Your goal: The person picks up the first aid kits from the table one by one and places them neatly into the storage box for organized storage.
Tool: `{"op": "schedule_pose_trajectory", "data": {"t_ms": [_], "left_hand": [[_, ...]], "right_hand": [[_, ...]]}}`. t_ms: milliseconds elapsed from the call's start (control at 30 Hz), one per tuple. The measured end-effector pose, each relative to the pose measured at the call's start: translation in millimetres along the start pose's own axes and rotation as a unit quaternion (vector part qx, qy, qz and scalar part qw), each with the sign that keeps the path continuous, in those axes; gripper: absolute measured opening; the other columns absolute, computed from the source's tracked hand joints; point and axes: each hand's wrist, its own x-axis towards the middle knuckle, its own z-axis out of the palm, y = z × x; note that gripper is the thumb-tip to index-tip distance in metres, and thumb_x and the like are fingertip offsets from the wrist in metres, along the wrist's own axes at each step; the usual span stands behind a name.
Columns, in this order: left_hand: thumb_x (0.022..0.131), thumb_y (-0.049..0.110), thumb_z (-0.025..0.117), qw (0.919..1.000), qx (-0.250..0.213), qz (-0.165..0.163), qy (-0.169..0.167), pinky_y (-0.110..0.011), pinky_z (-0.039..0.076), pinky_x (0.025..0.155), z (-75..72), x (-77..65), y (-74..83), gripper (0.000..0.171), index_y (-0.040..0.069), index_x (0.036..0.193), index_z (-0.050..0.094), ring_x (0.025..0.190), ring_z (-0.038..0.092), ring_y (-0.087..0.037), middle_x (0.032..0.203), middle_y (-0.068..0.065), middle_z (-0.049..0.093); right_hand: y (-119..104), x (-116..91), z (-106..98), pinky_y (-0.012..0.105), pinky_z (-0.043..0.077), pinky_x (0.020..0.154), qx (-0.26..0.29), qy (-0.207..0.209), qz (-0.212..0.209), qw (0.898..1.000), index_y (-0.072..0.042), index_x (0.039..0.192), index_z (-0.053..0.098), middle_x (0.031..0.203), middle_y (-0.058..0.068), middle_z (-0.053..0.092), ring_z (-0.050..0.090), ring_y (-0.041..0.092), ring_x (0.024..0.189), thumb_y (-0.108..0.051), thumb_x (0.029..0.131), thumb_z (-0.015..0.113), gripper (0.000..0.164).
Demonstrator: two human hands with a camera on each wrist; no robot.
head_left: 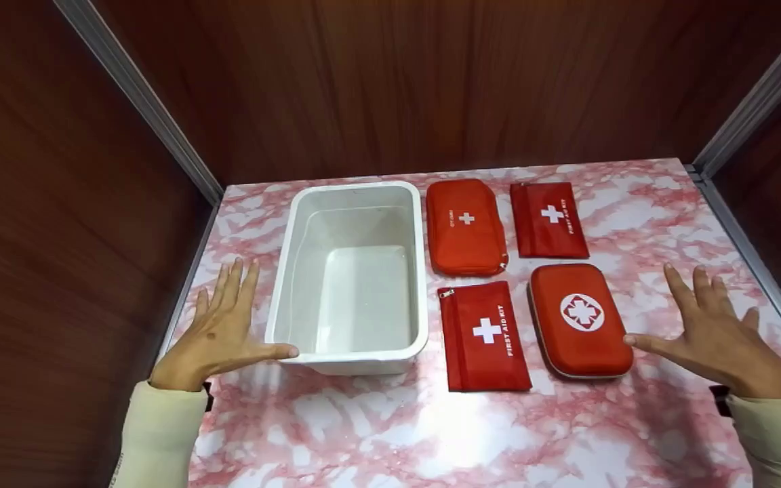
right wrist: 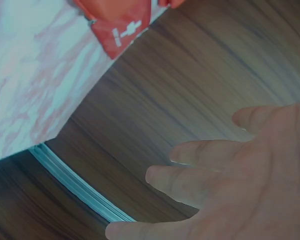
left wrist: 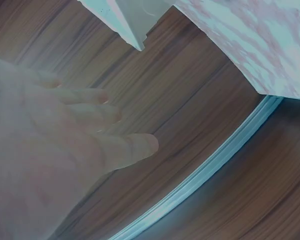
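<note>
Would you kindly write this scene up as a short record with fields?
Near first-aid pouch: flat, red
Far first-aid pouch: flat, red
White tub: left of pouches
Soft zip case: orange-red, beside tub
Hard case: red, right of near pouch
Left hand: fingers spread, thumb at tub, contact unclear
Right hand: fingers spread, thumb at hard case, contact unclear
Tabletop: pink-white, marbled

- Left hand (head_left: pixel 224 332): back upward, fingers straight and spread toward the far side, thumb (head_left: pixel 278 351) stretched right.
- Right hand (head_left: pixel 719 339): back upward, fingers fanned toward the far side, thumb stretched left.
- Left forearm (head_left: pixel 163 430) and right forearm (head_left: pixel 778 430): pale-sleeved, reaching in from the near left and near right.
</note>
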Motion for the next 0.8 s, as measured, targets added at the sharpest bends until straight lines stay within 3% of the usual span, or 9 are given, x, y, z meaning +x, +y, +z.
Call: {"op": "schedule_pose_trajectory", "data": {"t_ms": [333,567,800], "left_hand": [[0.074,0.071,0.07,0.9997,-0.024,0.004,0.006,-0.07,0.004,0.112,12.0,4.9,-5.5,0.128,0.003,0.159,0.004,0.149,0.001,-0.043,0.164,-0.023,0.006],[0.083,0.067,0.064,0.9991,-0.037,0.009,0.018,-0.072,0.005,0.11,21.3,5.3,-8.6,0.117,0.006,0.16,0.001,0.149,0.001,-0.044,0.163,-0.024,0.012],[0.088,0.059,0.062,0.9978,-0.061,0.013,0.023,-0.067,0.005,0.113,30.5,5.0,-12.6,0.109,0.003,0.159,0.001,0.148,0.006,-0.046,0.162,-0.025,0.013]], "right_hand": [[0,1,7,0.086,-0.003,0.092,0.019,-0.012,0.001,1.0,-0.01,0.159,-0.007,0.15,0.048,0.003,-0.002,0.066,0.137,-0.059,0.085,0.067,0.116],[-3,3,12,0.086,0.001,0.092,0.037,0.001,-0.012,0.999,-0.012,0.16,-0.004,0.147,0.048,0.012,0.009,0.064,0.136,-0.057,0.084,0.07,0.116],[-5,5,20,0.086,0.003,0.092,0.049,0.017,-0.026,0.998,-0.011,0.16,0.0,0.144,0.047,0.02,0.022,0.064,0.13,-0.053,0.083,0.074,0.115]]}}
